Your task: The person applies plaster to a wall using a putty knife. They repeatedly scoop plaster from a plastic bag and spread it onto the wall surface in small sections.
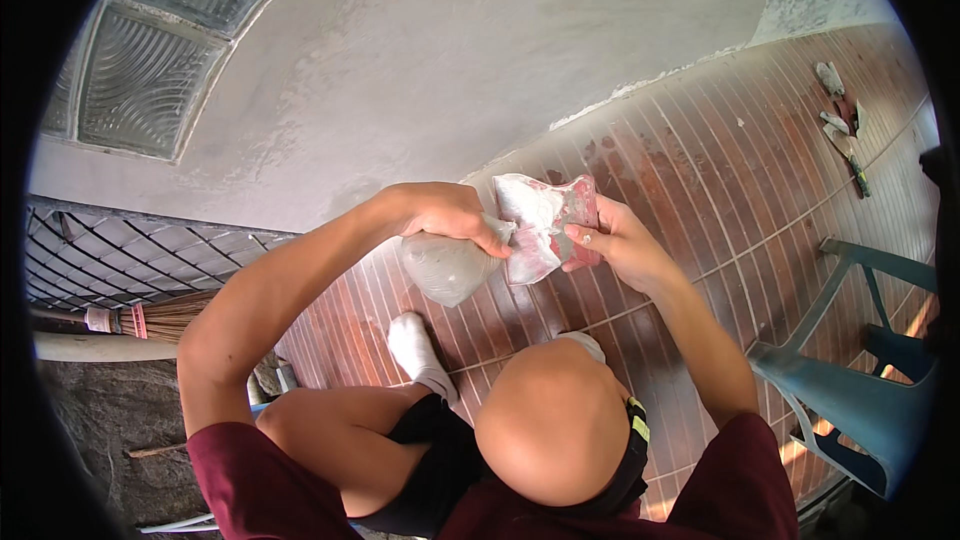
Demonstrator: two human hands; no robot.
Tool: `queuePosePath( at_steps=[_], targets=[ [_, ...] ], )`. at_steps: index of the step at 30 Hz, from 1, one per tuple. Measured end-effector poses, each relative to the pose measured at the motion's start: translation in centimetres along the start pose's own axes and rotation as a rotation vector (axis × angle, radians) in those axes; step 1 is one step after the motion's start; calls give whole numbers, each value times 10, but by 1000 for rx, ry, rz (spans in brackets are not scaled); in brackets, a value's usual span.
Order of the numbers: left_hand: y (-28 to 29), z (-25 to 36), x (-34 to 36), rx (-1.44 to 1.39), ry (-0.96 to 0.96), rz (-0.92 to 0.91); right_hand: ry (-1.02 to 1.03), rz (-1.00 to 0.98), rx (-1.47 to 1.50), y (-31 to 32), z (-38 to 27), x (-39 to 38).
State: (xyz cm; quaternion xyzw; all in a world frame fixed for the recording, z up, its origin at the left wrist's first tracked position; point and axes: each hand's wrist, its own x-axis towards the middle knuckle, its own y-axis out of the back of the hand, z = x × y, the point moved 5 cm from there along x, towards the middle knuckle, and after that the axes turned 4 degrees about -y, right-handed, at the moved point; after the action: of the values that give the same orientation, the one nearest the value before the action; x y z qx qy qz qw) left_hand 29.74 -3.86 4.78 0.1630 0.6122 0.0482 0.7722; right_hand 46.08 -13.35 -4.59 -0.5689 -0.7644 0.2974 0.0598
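- Knee (555, 420) closest to my lens, down at 6 o'clock, with maroon sleeves (265, 485) at 7 and 5.
- Just off centre toward 8 o'clock, I've got a knotty-looking plastic bag (445, 270) of greyish stuff. Left hand (450, 215) has its gathered neck pinched tight, thumb pointing at 4.
- Just off centre toward 3, right hand (622, 248) is clamped on the outer edge of a flat red spreader (580, 205), white paste (528, 202) smeared across it. Bag neck sits right by it; can't tell from my end if they touch.
- White-socked foot (412, 345) at 7, planted on brown tiles (665, 340).
- Blue-green plastic stool (860, 390) at 4.
- Broom (165, 318) lying at 8 to 9, below dark mesh (120, 260).
- Farther off at 2, paste-crusted hand tools (847, 135) on the tiles.
- Grey plastered wall (470, 50) fills 12, patterned glass blocks (150, 80) at 10.
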Motion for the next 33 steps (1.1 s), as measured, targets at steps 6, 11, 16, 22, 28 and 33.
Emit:
queuePosePath(
  at_steps=[6,11,16,22,28,33],
  targets=[
    [5,5,6,-163,60,-60,-10,63,-4,2,-5,-2],
    [21,7,30,121,42,-82,-26,149,65,11,-2,5],
    [28,-12,64,183,-113,-143,-94,450,300,49,-28,-14],
    [-5,-88,108,-509,-450,-117,-174,661,83,63,-90,-67],
    [-88,-178,161,-1563,-446,-49,-162,737,128,62,-72,-22],
    [-118,-186,181,-1788,-468,-131,259,885,259,50,-13,82]
  ],
)
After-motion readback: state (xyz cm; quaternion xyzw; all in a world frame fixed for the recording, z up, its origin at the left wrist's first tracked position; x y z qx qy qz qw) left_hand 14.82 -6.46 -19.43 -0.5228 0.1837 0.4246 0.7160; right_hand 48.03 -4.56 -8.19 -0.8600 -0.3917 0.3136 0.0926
